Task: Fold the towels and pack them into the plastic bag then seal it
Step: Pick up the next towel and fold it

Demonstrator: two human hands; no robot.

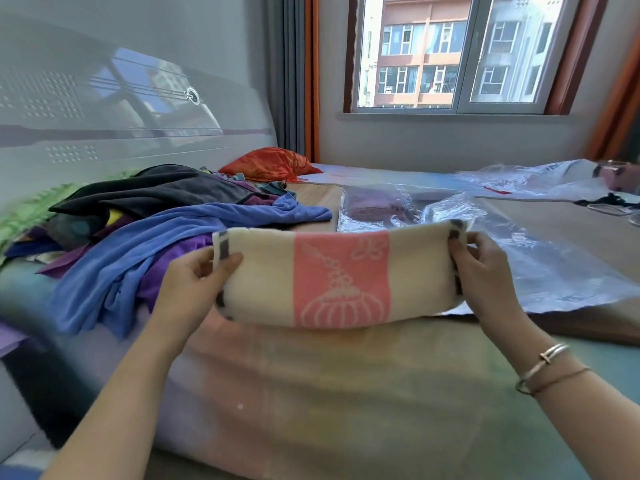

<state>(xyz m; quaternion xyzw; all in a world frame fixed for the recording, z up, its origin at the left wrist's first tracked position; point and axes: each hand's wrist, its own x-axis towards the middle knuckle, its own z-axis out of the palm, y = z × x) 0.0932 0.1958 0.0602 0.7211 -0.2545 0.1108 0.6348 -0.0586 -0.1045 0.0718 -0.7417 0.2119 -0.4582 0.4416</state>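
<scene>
two hands (194, 282), one cream towel (263, 282), two plastic bags (540, 271), one orange bundle (270, 164), two bracelets (540, 365)

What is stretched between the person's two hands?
In the head view, a cream towel with a pink lantern-pattern band spans from the left hand to the right hand; each grips one end.

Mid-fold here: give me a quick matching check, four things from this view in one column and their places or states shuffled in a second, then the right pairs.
1. cream and pink towel
2. blue towel
3. plastic bag
4. orange cloth

a. lies flat under the right hand
b. far end of the bed, near the curtain
c. held stretched between both hands
d. draped on the pile at the left

Pairs: 1-c, 2-d, 3-a, 4-b. The left hand and right hand each grip one end.
</scene>
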